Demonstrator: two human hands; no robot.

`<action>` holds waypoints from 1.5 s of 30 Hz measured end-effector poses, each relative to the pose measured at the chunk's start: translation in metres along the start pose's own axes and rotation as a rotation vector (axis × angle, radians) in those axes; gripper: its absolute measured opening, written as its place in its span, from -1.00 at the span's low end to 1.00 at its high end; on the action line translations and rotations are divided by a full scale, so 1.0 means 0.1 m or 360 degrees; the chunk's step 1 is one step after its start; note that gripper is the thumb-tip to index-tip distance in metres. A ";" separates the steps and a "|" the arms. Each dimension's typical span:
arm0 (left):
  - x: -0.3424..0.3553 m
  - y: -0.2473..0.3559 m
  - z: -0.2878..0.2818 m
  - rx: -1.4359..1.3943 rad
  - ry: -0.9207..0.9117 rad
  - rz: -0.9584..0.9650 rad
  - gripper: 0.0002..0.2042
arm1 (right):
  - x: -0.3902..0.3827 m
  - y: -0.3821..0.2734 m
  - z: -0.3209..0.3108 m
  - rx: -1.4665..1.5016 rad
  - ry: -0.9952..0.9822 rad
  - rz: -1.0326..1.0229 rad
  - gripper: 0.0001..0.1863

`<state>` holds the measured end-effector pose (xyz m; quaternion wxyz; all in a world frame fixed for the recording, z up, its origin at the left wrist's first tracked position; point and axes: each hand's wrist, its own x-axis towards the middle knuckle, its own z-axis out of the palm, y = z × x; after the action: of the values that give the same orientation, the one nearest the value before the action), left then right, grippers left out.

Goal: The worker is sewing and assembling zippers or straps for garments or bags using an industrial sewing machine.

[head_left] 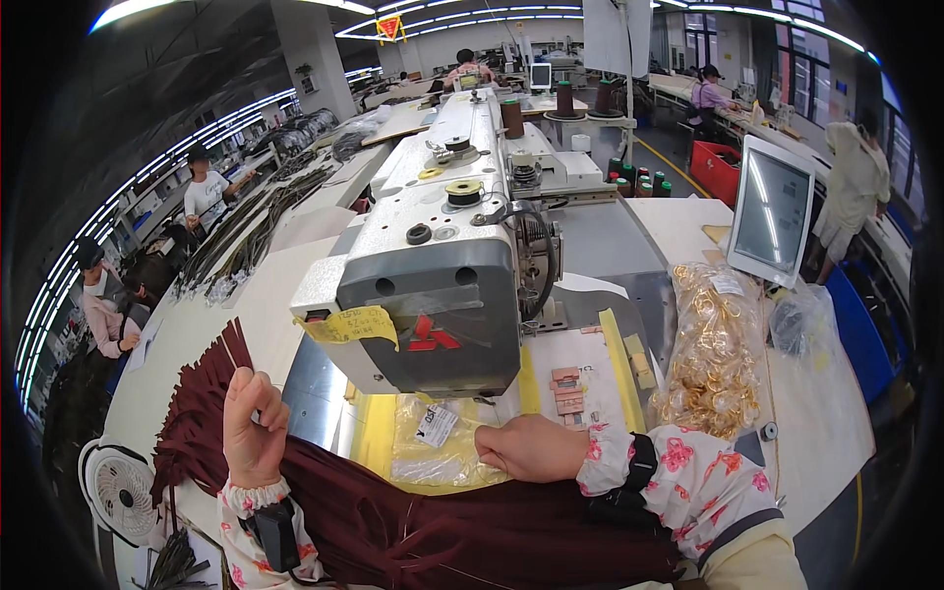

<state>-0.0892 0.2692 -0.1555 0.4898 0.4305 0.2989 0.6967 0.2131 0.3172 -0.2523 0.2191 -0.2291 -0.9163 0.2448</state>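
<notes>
My left hand (256, 425) is raised at the left, fingers curled into a pinch in front of a large bundle of maroon fabric straps (202, 433). Whether a strap or thread is between its fingertips is too small to tell. The straps run from the left side of the table across my lap. My right hand (531, 448) is closed, knuckles up, over the yellow-edged work plate below the sewing machine head (433, 305). Its fingertips are hidden. Next to them lies a clear plastic sheet (418, 457) with a white label (437, 425).
On the right are a bag of gold metal rings (713, 354), a tilted screen (772, 211) and pink blocks (567, 393) on a white panel. A white fan (123, 492) stands at the lower left. Thread cones (563, 98) are behind the machine; other people work farther off.
</notes>
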 end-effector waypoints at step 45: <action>-0.08 -0.30 0.26 0.1581 -0.0957 -0.0725 -0.79 | -1.10 -0.92 -0.93 -0.0323 0.0283 -0.0185 -0.83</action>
<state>-0.0524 0.2718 -0.1712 0.4301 0.7097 0.5206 0.2008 0.3198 0.2201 -0.1604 0.2890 -0.2175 -0.9250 0.1165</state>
